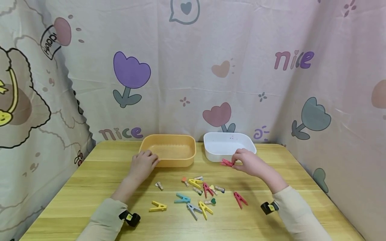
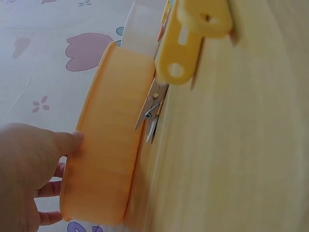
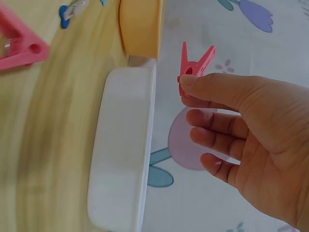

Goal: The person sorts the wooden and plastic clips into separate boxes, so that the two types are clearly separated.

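Observation:
A pink plastic clothespin is pinched between the thumb and index finger of my right hand, its other fingers loosely bent. In the head view, the right hand is at the front of the white plastic bin. My left hand grips the near-left rim of the orange-yellow plastic bin. The left wrist view has its thumb on the outer wall, with the fingers behind the rim. The orange-yellow bin's visible inside holds nothing.
Between the forearms lie plastic clothespins: yellow, blue, grey-blue and pink. Among them are several small wooden clips with coloured shapes. A printed curtain hangs behind the wooden table.

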A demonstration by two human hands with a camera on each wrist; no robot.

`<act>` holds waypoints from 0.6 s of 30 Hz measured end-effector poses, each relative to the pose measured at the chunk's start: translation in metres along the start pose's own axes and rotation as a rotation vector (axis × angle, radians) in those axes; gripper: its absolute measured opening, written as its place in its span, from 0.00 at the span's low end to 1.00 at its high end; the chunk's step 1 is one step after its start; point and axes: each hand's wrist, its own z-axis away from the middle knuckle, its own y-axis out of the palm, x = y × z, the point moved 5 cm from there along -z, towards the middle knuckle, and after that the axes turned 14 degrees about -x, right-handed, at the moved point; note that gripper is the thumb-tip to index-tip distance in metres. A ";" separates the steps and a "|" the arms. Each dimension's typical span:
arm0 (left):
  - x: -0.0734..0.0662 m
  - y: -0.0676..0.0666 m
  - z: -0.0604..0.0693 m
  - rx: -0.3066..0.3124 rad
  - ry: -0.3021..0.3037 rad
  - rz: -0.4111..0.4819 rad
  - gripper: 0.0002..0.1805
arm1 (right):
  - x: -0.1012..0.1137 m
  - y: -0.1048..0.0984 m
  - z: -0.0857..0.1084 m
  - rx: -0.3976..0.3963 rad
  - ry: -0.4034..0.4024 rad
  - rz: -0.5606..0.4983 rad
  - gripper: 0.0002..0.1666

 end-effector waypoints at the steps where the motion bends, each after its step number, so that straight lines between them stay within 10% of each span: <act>1: 0.000 -0.001 0.000 -0.002 0.000 0.000 0.08 | 0.002 0.000 -0.004 0.001 -0.009 -0.005 0.07; 18: -0.002 -0.003 0.000 -0.025 0.014 -0.002 0.08 | 0.034 0.020 -0.082 -0.027 -0.103 -0.015 0.05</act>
